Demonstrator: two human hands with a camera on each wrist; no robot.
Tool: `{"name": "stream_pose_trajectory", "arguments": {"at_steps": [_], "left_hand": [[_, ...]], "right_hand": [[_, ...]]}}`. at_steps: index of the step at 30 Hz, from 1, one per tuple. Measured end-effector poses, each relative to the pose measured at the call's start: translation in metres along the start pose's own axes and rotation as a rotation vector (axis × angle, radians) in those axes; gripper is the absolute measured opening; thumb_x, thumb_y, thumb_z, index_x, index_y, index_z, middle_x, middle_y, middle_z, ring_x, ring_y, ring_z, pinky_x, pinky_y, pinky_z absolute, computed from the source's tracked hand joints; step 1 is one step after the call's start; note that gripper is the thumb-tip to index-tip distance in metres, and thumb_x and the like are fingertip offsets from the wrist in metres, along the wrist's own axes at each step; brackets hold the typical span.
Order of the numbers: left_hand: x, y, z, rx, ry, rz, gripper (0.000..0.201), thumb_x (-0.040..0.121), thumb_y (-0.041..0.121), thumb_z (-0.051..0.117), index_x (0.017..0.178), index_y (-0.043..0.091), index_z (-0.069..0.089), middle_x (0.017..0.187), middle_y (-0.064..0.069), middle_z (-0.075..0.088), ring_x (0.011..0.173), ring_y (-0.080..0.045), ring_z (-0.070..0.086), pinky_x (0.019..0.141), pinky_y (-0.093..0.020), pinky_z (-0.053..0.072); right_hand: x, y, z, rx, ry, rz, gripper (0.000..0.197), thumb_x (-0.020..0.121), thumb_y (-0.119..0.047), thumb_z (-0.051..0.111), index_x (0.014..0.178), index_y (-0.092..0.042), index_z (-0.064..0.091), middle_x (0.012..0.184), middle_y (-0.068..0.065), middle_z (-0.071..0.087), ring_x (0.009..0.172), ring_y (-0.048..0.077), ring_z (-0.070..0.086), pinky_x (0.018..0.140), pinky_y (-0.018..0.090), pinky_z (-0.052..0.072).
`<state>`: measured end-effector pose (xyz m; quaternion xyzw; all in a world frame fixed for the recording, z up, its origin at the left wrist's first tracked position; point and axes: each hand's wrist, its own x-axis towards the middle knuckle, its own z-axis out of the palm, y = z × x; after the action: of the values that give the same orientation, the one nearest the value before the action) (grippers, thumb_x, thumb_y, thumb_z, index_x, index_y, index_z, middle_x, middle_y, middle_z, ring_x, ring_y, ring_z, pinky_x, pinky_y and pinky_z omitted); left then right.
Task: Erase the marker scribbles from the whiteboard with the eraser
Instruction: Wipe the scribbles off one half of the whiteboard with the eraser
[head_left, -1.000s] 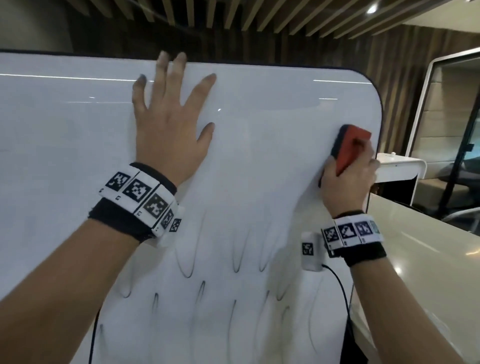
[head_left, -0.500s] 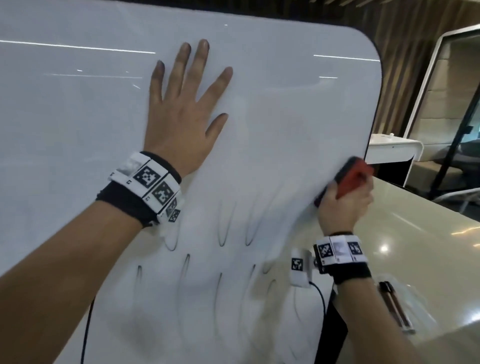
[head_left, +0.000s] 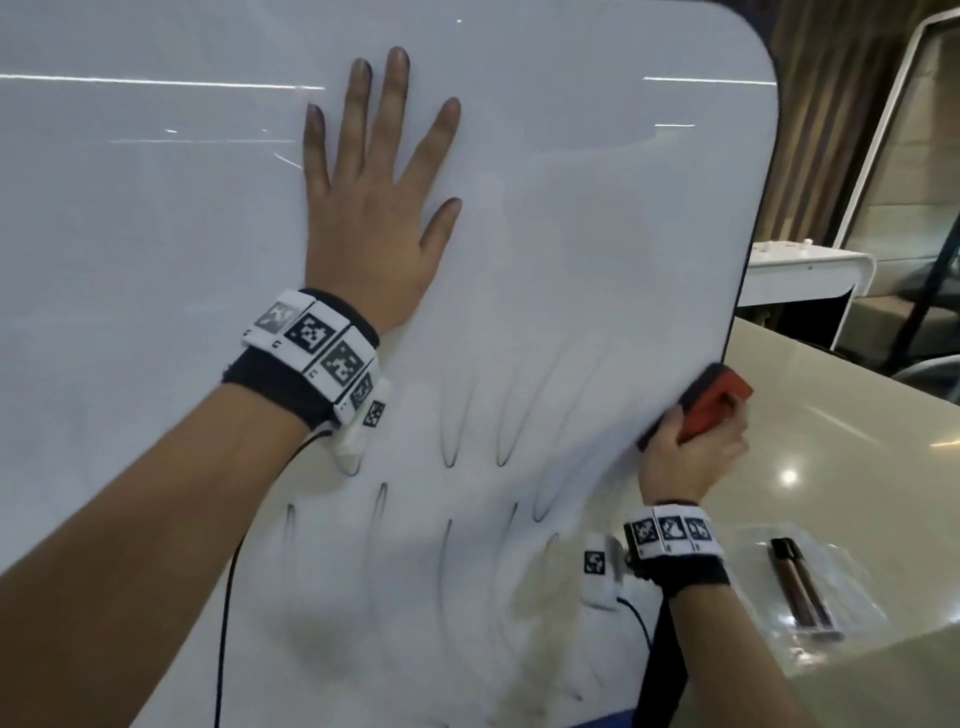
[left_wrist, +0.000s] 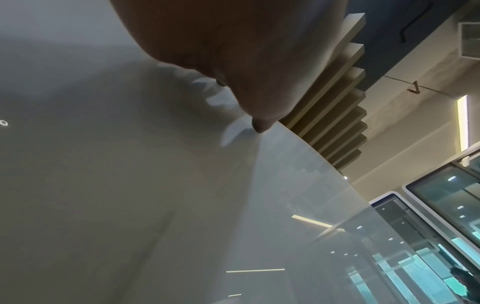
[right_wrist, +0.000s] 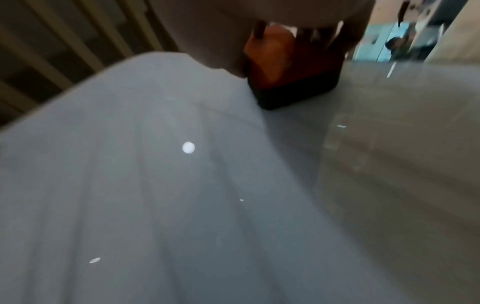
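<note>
From the head view, the left hand (head_left: 374, 228) lies flat on the whiteboard (head_left: 597, 218), fingers straight and spread, holding nothing. The right hand (head_left: 685, 457) grips the eraser (head_left: 709, 408), fingers curled round it, pressing it on the board's right edge. Thin black loops, the scribbles (head_left: 457, 441), sit low on the board, between the two wrists and below. A marker (head_left: 802, 590) lies in a clear bag on the table (head_left: 857, 441), near the right wrist. From the left wrist view, a fingertip (left_wrist: 259, 125) touches the board. From the right wrist view, blurry, the red eraser's black pad rests on the board.
</note>
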<state>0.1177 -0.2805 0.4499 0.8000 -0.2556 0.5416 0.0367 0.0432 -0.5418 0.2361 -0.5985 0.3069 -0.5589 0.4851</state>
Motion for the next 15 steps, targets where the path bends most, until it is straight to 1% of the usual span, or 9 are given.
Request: {"name": "stream_pose_trajectory", "arguments": {"at_steps": [2,4,6,7,8,9,11,13,15], "left_hand": [[-0.001,0.002,0.000,-0.017,-0.004,-0.009,0.061,0.107,0.048,0.032,0.162,0.032,0.012,0.171,-0.012,0.003,0.158,-0.035,0.002,0.126,-0.060,0.004],[0.000,0.002,0.001,-0.021,-0.004,-0.011,0.062,0.106,0.049,0.032,0.162,0.033,0.012,0.171,-0.011,0.001,0.159,-0.034,0.001,0.127,-0.059,0.004],[0.000,0.000,0.001,-0.027,0.002,-0.009,0.062,0.107,0.050,0.032,0.162,0.033,0.011,0.171,-0.011,0.001,0.159,-0.033,0.001,0.127,-0.059,0.004],[-0.001,-0.001,0.002,-0.030,0.006,-0.008,0.061,0.107,0.050,0.032,0.162,0.033,0.012,0.171,-0.011,0.001,0.159,-0.033,0.001,0.127,-0.059,0.004],[-0.002,-0.003,0.003,-0.030,0.010,-0.005,0.061,0.107,0.050,0.032,0.162,0.032,0.013,0.171,-0.011,0.002,0.159,-0.033,0.001,0.127,-0.059,0.004],[-0.002,-0.005,0.003,-0.027,0.014,0.003,0.061,0.107,0.050,0.032,0.162,0.032,0.013,0.171,-0.011,0.002,0.159,-0.034,0.002,0.127,-0.059,0.005],[-0.003,-0.006,0.004,-0.012,0.011,0.015,0.061,0.108,0.050,0.032,0.162,0.031,0.014,0.171,-0.012,0.003,0.159,-0.034,0.003,0.127,-0.059,0.005],[-0.003,-0.005,0.003,0.006,-0.014,0.028,0.062,0.108,0.050,0.030,0.163,0.030,0.011,0.171,-0.012,0.002,0.158,-0.035,0.002,0.126,-0.060,0.005],[-0.002,-0.005,0.003,0.016,-0.032,0.032,0.063,0.108,0.051,0.030,0.163,0.030,0.009,0.171,-0.012,0.000,0.158,-0.035,0.001,0.126,-0.060,0.005]], "right_hand": [[0.001,-0.039,0.019,-0.030,-0.025,-0.232,0.067,0.089,-0.028,0.061,0.151,-0.012,0.042,0.132,0.026,0.046,0.118,0.041,0.047,0.102,0.042,0.037],[-0.004,-0.069,0.033,-0.111,-0.122,-0.517,0.057,0.094,-0.024,0.066,0.147,-0.015,0.046,0.131,0.023,0.047,0.112,0.035,0.048,0.097,0.042,0.038],[-0.006,-0.072,0.034,-0.200,-0.209,-0.726,0.052,0.095,-0.021,0.066,0.144,-0.017,0.050,0.131,0.020,0.047,0.109,0.033,0.047,0.095,0.042,0.038],[-0.003,-0.062,0.030,-0.233,-0.220,-0.772,0.051,0.095,-0.020,0.067,0.143,-0.018,0.050,0.132,0.020,0.047,0.110,0.034,0.048,0.096,0.044,0.038],[0.001,-0.046,0.024,-0.246,-0.200,-0.756,0.051,0.095,-0.020,0.066,0.144,-0.018,0.049,0.132,0.020,0.047,0.112,0.036,0.048,0.098,0.044,0.039],[0.005,-0.029,0.015,-0.229,-0.166,-0.660,0.053,0.095,-0.020,0.065,0.145,-0.018,0.048,0.132,0.022,0.048,0.113,0.037,0.048,0.100,0.043,0.038],[0.010,0.004,-0.002,-0.118,-0.089,-0.296,0.058,0.095,-0.020,0.063,0.149,-0.016,0.044,0.132,0.026,0.047,0.119,0.041,0.047,0.102,0.041,0.036],[0.011,0.014,-0.009,-0.039,-0.021,0.027,0.063,0.094,-0.021,0.064,0.151,-0.018,0.040,0.135,0.027,0.045,0.124,0.047,0.046,0.106,0.045,0.036],[0.013,-0.005,0.000,0.006,0.029,0.063,0.065,0.092,-0.019,0.064,0.152,-0.016,0.039,0.136,0.027,0.046,0.124,0.046,0.047,0.106,0.040,0.034]]}}
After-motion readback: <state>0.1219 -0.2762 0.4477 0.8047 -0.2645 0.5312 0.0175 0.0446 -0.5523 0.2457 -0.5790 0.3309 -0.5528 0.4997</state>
